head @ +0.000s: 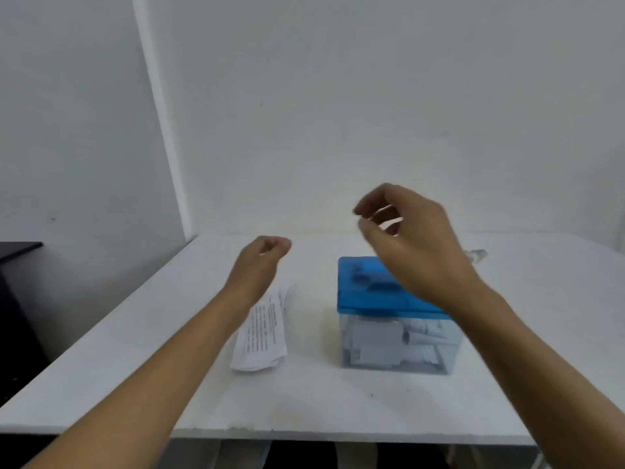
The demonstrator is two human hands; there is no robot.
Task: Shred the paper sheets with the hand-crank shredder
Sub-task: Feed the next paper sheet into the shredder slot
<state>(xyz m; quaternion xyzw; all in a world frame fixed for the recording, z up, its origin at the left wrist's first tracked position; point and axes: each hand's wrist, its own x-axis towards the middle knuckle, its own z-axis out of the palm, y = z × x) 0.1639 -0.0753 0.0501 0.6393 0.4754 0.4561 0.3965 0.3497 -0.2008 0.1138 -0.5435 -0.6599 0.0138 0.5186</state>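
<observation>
Left of the surface (338, 401), a dark cabinet (17, 299) stands against the wall (84, 130). Over the middle of the surface, toward its far edge, the left hand (262, 262) hangs with fingers curled into a fist, holding nothing. Just below its wrist the sheets (262, 330) lie in a small, slightly fanned stack, printed side up. Neither hand touches them, so there is paper left to feed. Right of the stack and apart from it stands the shredder (389, 309), a blue lid (368, 292) on a clear bin (358, 353). White strips (422, 333) and scraps fill much of the bin, so I judge that some shredding is already done. The right hand (416, 245) hovers above the lid's far side, fingers loosely bent with a gap to the thumb, gripping nothing. A pale part (477, 255) beyond it, blurred, may be the crank; I cannot tell. By my reading the next step is to pick up a sheet.
</observation>
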